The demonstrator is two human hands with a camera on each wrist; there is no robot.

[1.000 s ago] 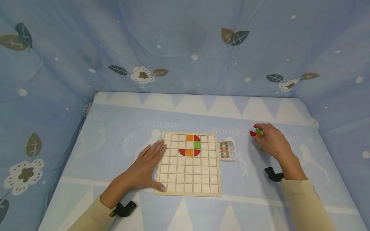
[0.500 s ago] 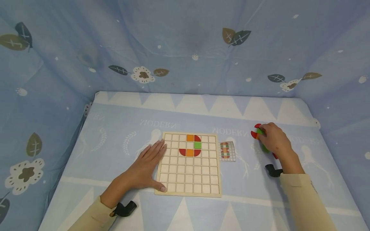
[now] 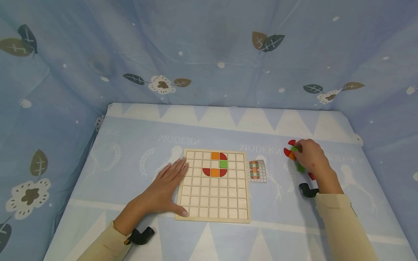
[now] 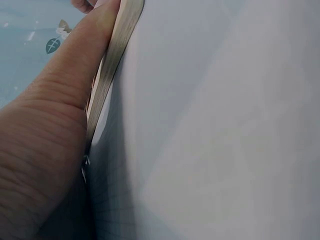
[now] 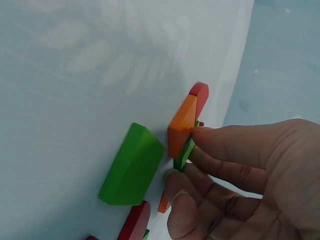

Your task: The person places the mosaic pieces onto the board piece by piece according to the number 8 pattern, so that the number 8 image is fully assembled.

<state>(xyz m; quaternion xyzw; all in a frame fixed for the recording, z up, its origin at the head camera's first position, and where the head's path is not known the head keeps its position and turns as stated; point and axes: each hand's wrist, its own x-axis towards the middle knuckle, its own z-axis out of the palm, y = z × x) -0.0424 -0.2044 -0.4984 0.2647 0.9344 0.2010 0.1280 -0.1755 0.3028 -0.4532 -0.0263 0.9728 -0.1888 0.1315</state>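
Observation:
My left hand (image 3: 166, 188) lies spread along the left edge of a wooden grid board (image 3: 209, 197), thumb at its near corner. In the left wrist view the thumb (image 4: 70, 70) presses against the board's side (image 4: 117, 55). Red rounded, orange and green pieces fill a few cells at the board's far side. Over a cluster of loose blocks on the right, my right hand (image 3: 311, 156) pinches a green block (image 5: 185, 152) between thumb and fingertips, its lower part hidden by them. An orange block (image 5: 182, 125) and a larger green block (image 5: 132, 165) lie beside the fingers.
A small pattern card (image 3: 258, 171) lies against the board's right side. Red quarter-round blocks (image 3: 287, 152) sit left of the right hand, another red block (image 3: 311, 176) near its wrist. Patterned blue curtains (image 3: 209, 54) enclose the table's back and sides.
My right hand has shifted slightly to the right at the blocks, so more of the orange, green and red pieces show. The left hand and the board stay in place.

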